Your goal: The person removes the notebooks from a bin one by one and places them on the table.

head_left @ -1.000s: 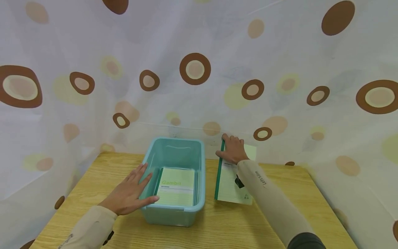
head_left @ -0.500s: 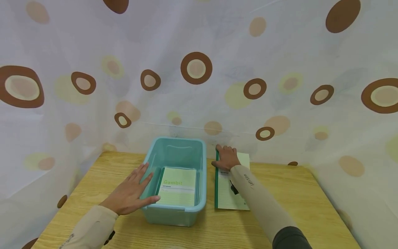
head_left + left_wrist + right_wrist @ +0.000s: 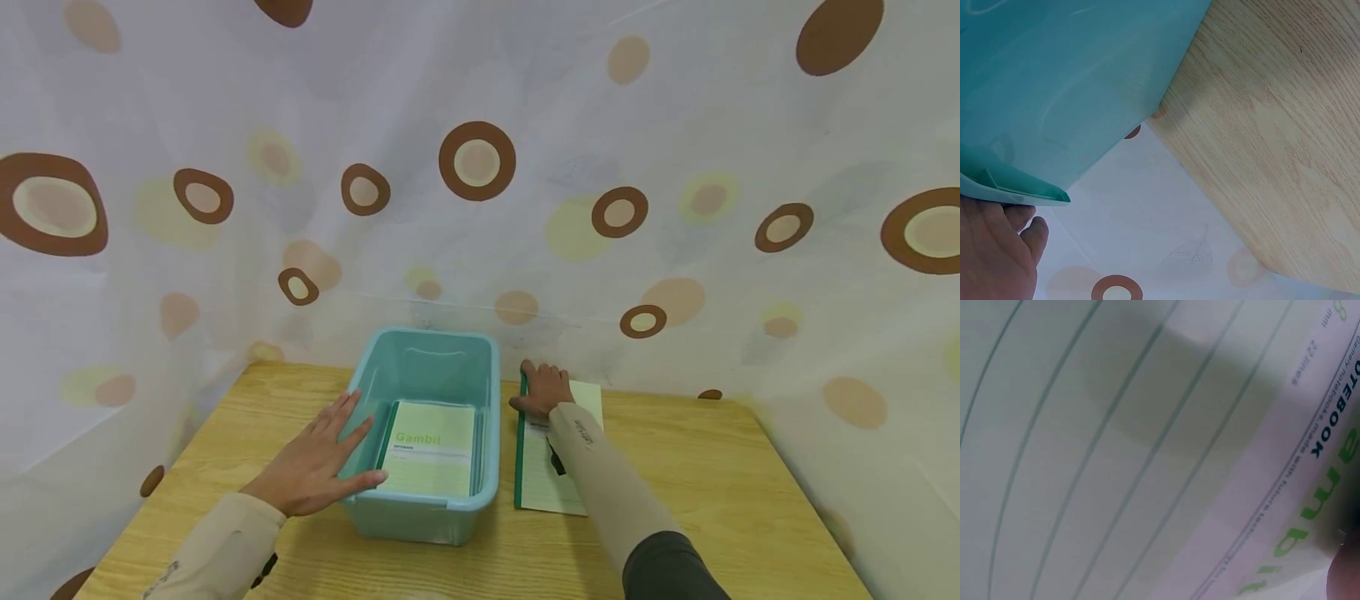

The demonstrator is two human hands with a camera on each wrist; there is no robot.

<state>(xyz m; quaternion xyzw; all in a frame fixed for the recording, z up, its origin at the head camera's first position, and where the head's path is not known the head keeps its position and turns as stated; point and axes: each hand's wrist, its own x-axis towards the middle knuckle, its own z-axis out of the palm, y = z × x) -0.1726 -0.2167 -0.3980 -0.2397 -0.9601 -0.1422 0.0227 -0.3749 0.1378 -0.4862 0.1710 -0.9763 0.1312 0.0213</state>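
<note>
My left hand (image 3: 315, 458) rests with spread, straight fingers on the left rim of a light-blue plastic bin (image 3: 492, 433). In the left wrist view its fingers (image 3: 1034, 240) lie at the bin's (image 3: 1066, 81) rim. Inside the bin lies a pale green notebook (image 3: 427, 471) marked "Gambit", with a dark green spine. To the bin's right, my right hand (image 3: 546, 392) holds a matching notebook (image 3: 542, 483) by its upper left part, thumb at the spine and fingers at the top edge. Its lined cover (image 3: 1116, 456) fills the right wrist view; the forearm hides part of it.
The bin and notebooks are on a light wooden table (image 3: 675, 483). Behind and at both sides hangs a pale sheet (image 3: 420, 83) with brown and beige oval spots, close to the table's back edge.
The right hand has lowered its notebook toward the table and a little nearer to me; it now lies flatter and straighter beside the bin. The left hand has stayed on the rim.
</note>
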